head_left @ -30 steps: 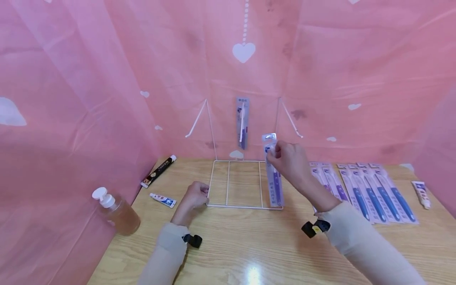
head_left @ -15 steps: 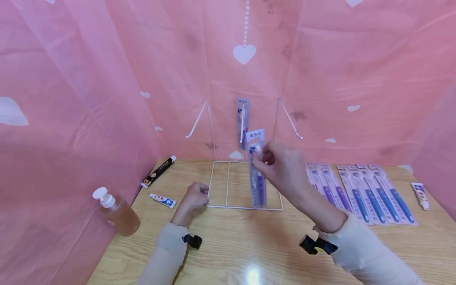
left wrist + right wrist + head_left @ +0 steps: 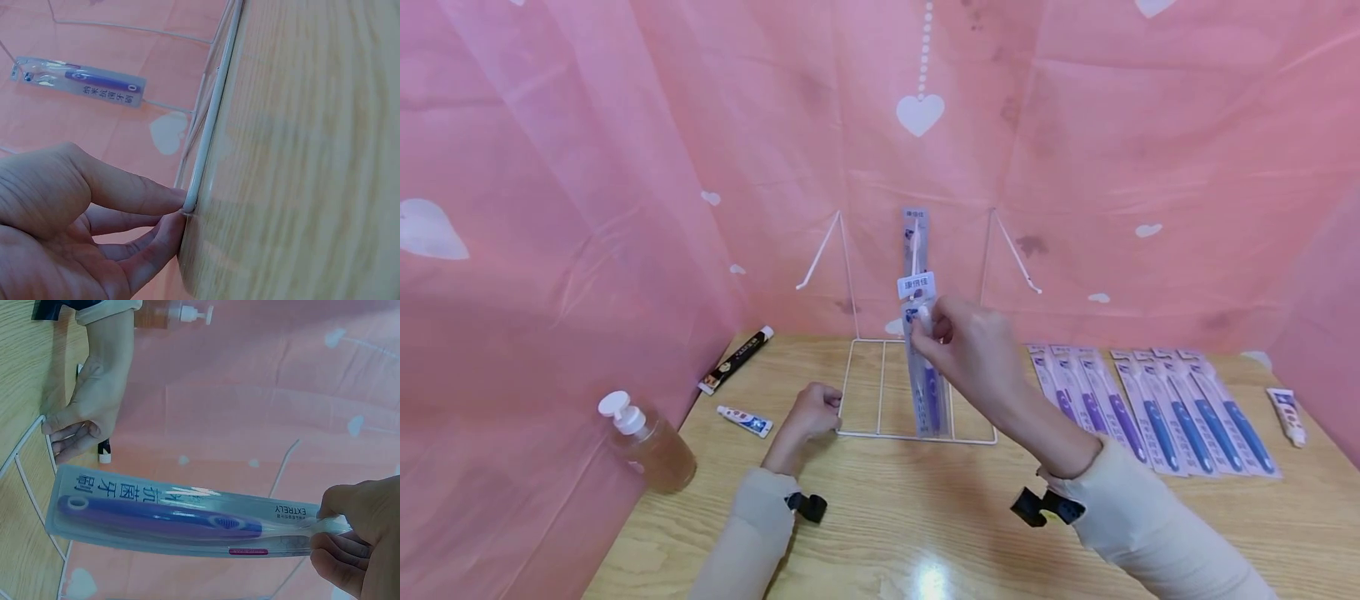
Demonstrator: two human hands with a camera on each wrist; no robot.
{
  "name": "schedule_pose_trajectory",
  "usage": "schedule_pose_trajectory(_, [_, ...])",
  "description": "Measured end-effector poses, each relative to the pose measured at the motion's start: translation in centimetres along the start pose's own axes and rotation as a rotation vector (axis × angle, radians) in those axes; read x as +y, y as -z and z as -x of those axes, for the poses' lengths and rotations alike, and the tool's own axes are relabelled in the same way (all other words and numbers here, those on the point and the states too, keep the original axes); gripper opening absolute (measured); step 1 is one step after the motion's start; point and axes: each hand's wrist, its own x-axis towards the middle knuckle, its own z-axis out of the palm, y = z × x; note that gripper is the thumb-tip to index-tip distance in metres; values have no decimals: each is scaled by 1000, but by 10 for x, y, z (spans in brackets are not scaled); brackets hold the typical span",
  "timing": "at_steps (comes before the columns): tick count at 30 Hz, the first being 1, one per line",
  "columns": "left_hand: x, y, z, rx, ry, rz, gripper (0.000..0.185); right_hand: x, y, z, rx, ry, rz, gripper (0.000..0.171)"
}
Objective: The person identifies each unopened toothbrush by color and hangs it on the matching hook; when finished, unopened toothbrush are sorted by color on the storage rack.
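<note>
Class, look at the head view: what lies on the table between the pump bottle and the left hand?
A small toothpaste tube lies there, apart from both the pump bottle and the left hand, which pinches the wire rack.

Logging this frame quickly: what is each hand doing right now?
Left hand: pinching the front corner of the white wire rack.
Right hand: pinching the top of a clear-packaged purple toothbrush, held upright.

Standing at the left: a pump bottle [image 3: 643, 442]; lying nearby, two tubes [image 3: 743, 421] [image 3: 734, 360]; hanging behind, pink sheeting [image 3: 1075, 150].
</note>
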Motion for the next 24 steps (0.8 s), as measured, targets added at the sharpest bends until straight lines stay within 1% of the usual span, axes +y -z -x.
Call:
schedule_pose_trajectory(8, [1,1,-1,-5,35,3,52,11,-11,-8,-62,-87,-3,17])
schedule_pose_trajectory(16, [1,0,-2,-2,35,9,52,27,-26,-24,-118,-181,8,12])
schedule_pose_trajectory(20, [1,1,-1,-16,46,17,53,35,-34,-36,-138,-232,44,12])
schedule_pose_trajectory(24, [1,2,0,-33,56,28,55,42,-43,-49,-126,-232,111,14])
